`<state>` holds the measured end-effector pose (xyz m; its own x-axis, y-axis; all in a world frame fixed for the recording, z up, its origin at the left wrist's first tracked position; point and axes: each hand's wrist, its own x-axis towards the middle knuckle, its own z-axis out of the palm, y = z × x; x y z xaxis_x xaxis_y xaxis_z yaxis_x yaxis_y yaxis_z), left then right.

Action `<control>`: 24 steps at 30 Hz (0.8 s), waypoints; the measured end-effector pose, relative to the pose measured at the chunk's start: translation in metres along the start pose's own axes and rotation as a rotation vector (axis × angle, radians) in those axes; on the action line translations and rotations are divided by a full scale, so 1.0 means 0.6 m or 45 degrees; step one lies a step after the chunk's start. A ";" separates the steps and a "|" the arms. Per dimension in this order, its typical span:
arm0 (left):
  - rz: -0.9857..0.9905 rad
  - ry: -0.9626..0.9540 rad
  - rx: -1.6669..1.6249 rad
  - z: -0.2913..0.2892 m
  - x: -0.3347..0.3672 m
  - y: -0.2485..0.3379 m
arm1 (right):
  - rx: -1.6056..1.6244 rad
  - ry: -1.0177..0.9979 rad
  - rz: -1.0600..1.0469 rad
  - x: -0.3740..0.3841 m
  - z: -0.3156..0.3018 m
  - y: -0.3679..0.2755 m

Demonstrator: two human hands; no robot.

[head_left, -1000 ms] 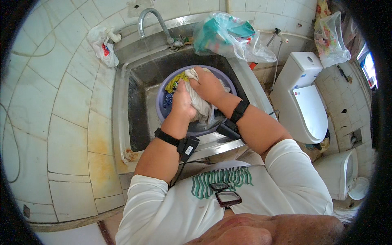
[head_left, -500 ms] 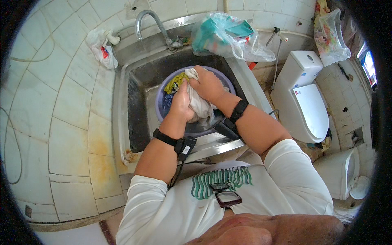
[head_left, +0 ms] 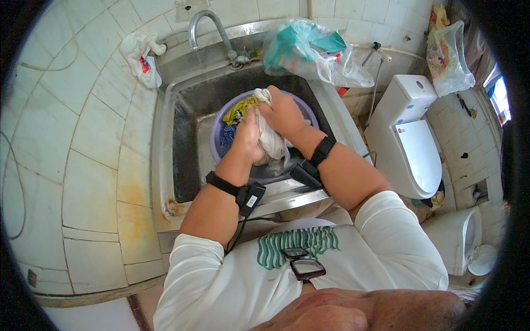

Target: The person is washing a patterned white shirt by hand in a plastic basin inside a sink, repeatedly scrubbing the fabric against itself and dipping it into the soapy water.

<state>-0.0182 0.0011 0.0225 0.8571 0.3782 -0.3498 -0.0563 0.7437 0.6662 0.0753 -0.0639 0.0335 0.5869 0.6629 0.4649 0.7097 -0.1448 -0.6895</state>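
Observation:
A bunched wet white cloth (head_left: 270,140) is held between my two hands over a purple basin (head_left: 216,144). My left hand (head_left: 248,138) grips it from the left side, fingers pointing away from me. On its upper right, my right hand (head_left: 282,113) is wrapped round the cloth, and a twisted end pokes out past the knuckles. Inside the basin, left of my hands, lie a yellow-green cloth (head_left: 238,110) and a dark blue cloth (head_left: 227,135). The lower folds of the white cloth hang into the basin, where my hands partly hide them.
The basin stands in a steel sink (head_left: 185,165) beneath a curved faucet (head_left: 212,22). A clear plastic bag with teal contents (head_left: 309,49) rests on the back right rim. A white bag (head_left: 141,60) hangs at the left. To the right are a toilet (head_left: 417,149) and a white bin (head_left: 455,237).
The view has shifted slightly. Both hands keep hold of the white cloth in nearly the same place, with only a small movement of the fingers.

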 end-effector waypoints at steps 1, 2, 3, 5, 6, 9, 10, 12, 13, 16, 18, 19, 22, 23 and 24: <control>-0.010 -0.047 -0.004 -0.006 0.006 0.000 | -0.004 0.001 0.032 0.003 0.005 0.012; 0.005 -0.079 -0.013 -0.006 0.005 0.000 | 0.000 0.007 0.073 0.003 0.010 0.021; 0.020 -0.111 -0.021 -0.004 0.002 0.000 | 0.031 0.009 0.096 0.003 0.013 0.029; 0.112 -0.161 -0.007 -0.010 0.005 0.000 | 0.096 0.012 0.141 0.002 0.016 0.036; 0.189 -0.179 0.015 -0.019 0.014 -0.001 | 0.184 0.053 0.117 0.001 0.016 0.034; 0.357 -0.212 0.016 -0.029 0.021 0.007 | 0.371 0.118 0.017 -0.001 0.013 0.034; 0.403 -0.220 0.006 -0.031 0.020 0.009 | 0.386 0.100 -0.038 0.000 0.015 0.040; 0.487 -0.140 0.038 -0.034 0.017 0.014 | 0.297 -0.033 -0.091 -0.001 0.008 0.023; 0.528 -0.100 0.054 -0.035 0.016 0.016 | 0.192 -0.145 -0.081 -0.009 0.000 0.012; 0.624 0.107 0.125 -0.036 0.014 0.017 | 0.092 -0.271 -0.109 -0.014 0.000 0.004; 0.633 0.095 0.176 -0.045 0.021 0.017 | 0.169 -0.287 -0.185 -0.014 0.001 0.003; 0.638 0.089 0.202 -0.049 0.025 0.017 | 0.174 -0.281 -0.245 -0.016 -0.001 -0.001; 0.479 -0.084 -0.109 -0.057 0.030 0.011 | 0.179 -0.249 -0.440 -0.026 -0.003 -0.029; 0.286 -0.008 -0.151 -0.044 0.010 0.013 | 0.164 -0.220 -0.500 -0.030 -0.002 -0.031; 0.256 -0.014 -0.154 -0.047 0.012 0.010 | 0.150 -0.191 -0.561 -0.034 -0.001 -0.034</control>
<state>-0.0267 0.0239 0.0052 0.8279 0.5198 -0.2109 -0.2865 0.7150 0.6377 0.0492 -0.0748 0.0385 0.1715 0.7424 0.6476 0.8242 0.2520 -0.5072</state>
